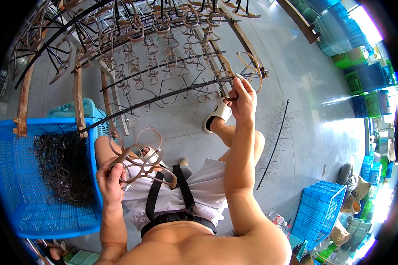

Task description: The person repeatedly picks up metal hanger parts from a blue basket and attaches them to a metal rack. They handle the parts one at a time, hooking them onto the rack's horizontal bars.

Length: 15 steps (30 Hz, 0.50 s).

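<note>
My left hand (110, 182) is closed around several brown eyeglass frames (157, 164), their rims fanned out above my lap. My right hand (243, 100) is raised and pinches a yellowish-brown eyeglass frame (259, 73) beside the right end of a black hooked rod (177, 93). Whether this frame touches a hook I cannot tell. The rod slopes across the front of a rack, with thin bent hooks along it. Behind it, many brown frames (152, 59) hang in rows on further rods.
Wooden bars (78, 90) carry the rods. At my left, a blue crate (53, 227) holds a heap of dark eyeglass frames (66, 172). A loose hooked rod (273, 148) lies on the grey floor to my right, near another blue crate (318, 210). Stacked bins (367, 79) line the right side.
</note>
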Available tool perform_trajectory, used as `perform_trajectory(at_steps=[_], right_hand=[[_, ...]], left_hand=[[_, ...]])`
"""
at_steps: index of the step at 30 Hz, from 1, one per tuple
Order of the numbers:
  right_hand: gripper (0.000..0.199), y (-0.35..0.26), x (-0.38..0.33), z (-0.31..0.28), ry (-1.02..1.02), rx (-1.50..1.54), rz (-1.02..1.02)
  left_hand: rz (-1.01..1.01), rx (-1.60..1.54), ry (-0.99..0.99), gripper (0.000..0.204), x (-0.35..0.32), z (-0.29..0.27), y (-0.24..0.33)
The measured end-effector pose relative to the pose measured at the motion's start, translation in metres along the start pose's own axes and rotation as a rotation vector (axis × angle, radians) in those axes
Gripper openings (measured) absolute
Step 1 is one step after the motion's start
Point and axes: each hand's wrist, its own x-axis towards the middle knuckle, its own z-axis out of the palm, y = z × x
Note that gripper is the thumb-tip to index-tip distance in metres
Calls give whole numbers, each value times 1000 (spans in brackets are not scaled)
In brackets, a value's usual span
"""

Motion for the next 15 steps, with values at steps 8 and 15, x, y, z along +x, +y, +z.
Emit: perform_trajectory(at_steps=[8, 15], right_hand=[[22, 16, -10, 8, 139, 44, -68], [33, 36, -38, 7, 104, 428, 186]], left_hand=[[-5, -20, -47, 21, 1, 3, -2], [-25, -30, -25, 21, -3, 2, -5]])
